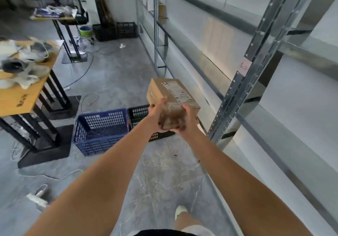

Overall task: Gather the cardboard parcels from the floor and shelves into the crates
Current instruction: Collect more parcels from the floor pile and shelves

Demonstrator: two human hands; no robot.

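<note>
Grey floor [117, 82] carries a blue crate [102, 131]; above it, both hands [172, 118] grasp a cardboard parcel [170, 94], its label [176, 91] unreadable.

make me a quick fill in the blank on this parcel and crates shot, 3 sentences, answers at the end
1. The cardboard parcel is held by ____ hands, the left hand and the right hand.
2. On the floor, the crate next to the black crate is coloured ____.
3. The metal shelving stands on the person's ____ side.

Missing words: both; blue; right
</note>
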